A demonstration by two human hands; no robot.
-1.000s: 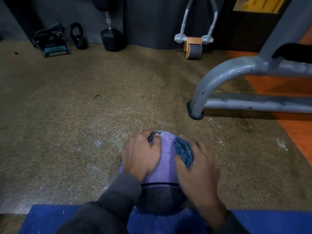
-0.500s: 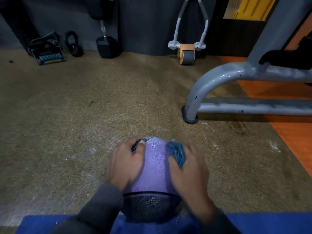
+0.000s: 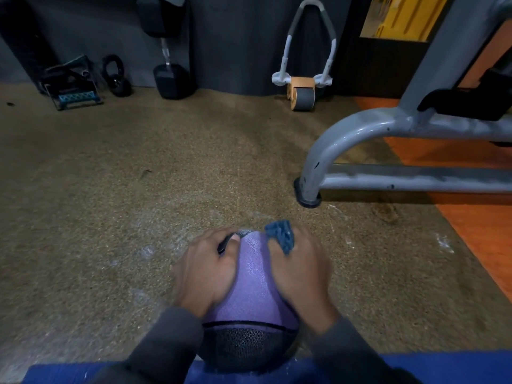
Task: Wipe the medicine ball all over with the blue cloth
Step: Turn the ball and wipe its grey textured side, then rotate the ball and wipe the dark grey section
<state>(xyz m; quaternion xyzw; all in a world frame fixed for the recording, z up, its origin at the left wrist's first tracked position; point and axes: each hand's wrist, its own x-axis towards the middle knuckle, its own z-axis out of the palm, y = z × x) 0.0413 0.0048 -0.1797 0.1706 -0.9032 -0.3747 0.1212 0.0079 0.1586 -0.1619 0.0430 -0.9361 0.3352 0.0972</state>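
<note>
Two hands on the medicine ball, cloth bunched under the right one

The right hand [image 3: 300, 268] lies over the right side of the medicine ball [image 3: 253, 284], fingers curled round the blue cloth [image 3: 280, 236], which sticks out past the fingertips at the far top; holding it bunched likely keeps a firm pad against the textured skin. The left hand [image 3: 205, 268] presses on the left side, fingers bent over the ball, probably to stop it rolling while the other wipes. The ball sits on the speckled floor [image 3: 138, 189] at the far edge of a blue mat [image 3: 69, 371], purple panel up, dark panel nearest. Far right, the grey frame [image 3: 327, 151] stands well apart; the ab roller [image 3: 302, 97] and dumbbell [image 3: 170, 79] are against the far wall, nothing crowding the ball.
</note>
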